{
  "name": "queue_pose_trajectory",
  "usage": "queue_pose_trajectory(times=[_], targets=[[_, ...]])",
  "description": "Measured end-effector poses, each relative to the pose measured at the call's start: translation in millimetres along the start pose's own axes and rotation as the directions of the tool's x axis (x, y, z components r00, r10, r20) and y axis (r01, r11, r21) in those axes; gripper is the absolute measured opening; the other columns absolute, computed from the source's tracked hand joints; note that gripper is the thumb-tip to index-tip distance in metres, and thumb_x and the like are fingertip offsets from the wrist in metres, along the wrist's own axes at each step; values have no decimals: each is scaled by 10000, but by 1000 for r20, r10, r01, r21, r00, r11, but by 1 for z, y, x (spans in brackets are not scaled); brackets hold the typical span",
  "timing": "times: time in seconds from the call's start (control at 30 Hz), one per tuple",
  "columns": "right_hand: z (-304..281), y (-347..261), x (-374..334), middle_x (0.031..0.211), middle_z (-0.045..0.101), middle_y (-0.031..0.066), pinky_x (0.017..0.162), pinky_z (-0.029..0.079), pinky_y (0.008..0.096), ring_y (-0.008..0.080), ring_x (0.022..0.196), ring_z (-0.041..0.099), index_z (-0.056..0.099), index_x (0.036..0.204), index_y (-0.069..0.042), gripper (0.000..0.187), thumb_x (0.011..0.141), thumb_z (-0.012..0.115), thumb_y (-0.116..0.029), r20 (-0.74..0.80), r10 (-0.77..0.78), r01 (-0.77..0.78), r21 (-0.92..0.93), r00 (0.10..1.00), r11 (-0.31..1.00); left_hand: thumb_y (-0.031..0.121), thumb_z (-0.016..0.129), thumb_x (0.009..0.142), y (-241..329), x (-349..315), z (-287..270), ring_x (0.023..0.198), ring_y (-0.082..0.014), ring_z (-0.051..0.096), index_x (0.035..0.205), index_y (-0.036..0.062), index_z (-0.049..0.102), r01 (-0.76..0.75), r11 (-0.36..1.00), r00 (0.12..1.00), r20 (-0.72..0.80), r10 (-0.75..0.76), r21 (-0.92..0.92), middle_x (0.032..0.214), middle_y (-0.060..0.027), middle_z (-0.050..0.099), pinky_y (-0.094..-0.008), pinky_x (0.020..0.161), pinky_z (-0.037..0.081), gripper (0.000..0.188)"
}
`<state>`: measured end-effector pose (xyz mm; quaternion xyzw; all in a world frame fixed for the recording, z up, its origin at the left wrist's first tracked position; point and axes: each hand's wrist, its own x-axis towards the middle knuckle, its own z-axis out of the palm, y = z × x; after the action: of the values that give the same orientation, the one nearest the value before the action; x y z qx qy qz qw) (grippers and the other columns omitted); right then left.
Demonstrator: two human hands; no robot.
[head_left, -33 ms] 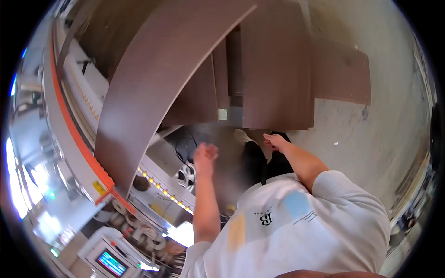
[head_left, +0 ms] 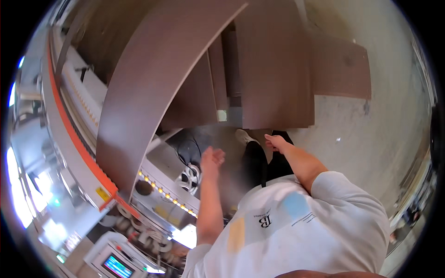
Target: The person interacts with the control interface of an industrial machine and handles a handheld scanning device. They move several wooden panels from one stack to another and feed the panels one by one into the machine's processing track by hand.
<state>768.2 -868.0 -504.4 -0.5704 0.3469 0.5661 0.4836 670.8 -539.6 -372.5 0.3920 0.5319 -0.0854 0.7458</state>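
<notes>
My left hand [head_left: 212, 158] is in the air, blurred by motion, with loosely bent fingers apart and nothing visible in them. It is nearest the machine's near end, right of a long brown panel [head_left: 134, 78] that lies along the machine and looks bowed through the lens. My right hand [head_left: 276, 142] hangs by my right leg, its fingers loosely bent and holding nothing visible. Just beyond it is the near edge of a stack of brown boards [head_left: 278, 74]. Neither hand appears to touch a board.
At the left runs a long white machine with an orange edge [head_left: 79, 139] and a row of yellow rollers [head_left: 167, 195]. A control panel with a lit screen [head_left: 118, 266] stands lower left. Cables [head_left: 189, 178] lie near the machine. Another brown board [head_left: 343, 69] lies on the grey floor [head_left: 352, 153].
My left hand has shifted slightly right and a little down in the picture. The machine's near end and control panel also appear shifted slightly. My right hand stays nearly in place.
</notes>
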Motion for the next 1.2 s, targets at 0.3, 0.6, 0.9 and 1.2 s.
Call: queue_pose_trajectory(times=[0.3,0.6,0.9,1.2], targets=[[33,-5,77,1437,499,142,999,530,447,312,1289,545,457,1407,9,652,955,714,-385,-271,-97,280,799,958,532,327,552,1043,-51,-12,6,992,-246,704,1366,41,483,151,730,945,119,-303,667,1157,-163,681,-352,818,551,437],[45,9,67,954,679,48,652,509,301,156,834,676,613,1093,-27,425,930,749,-395,-476,-108,437,663,873,607,279,578,1024,-28,27,-35,935,-234,709,1341,24,504,88,691,968,100,-228,718,1109,-155,692,-332,772,546,414],[-48,28,65,902,687,56,589,495,307,145,715,620,630,1055,-3,534,794,872,-400,-687,-59,577,558,725,597,255,616,996,-48,82,40,986,-204,690,1321,31,540,-36,582,954,201,-222,813,1156,-121,690,-328,798,546,402],[-58,35,53,1214,635,140,914,554,402,250,1088,660,541,1224,41,599,910,768,-417,-522,-65,434,627,851,647,223,674,944,-78,166,147,1082,-191,640,1497,8,412,-141,627,963,252,-93,766,1318,-98,623,-317,833,536,649]])
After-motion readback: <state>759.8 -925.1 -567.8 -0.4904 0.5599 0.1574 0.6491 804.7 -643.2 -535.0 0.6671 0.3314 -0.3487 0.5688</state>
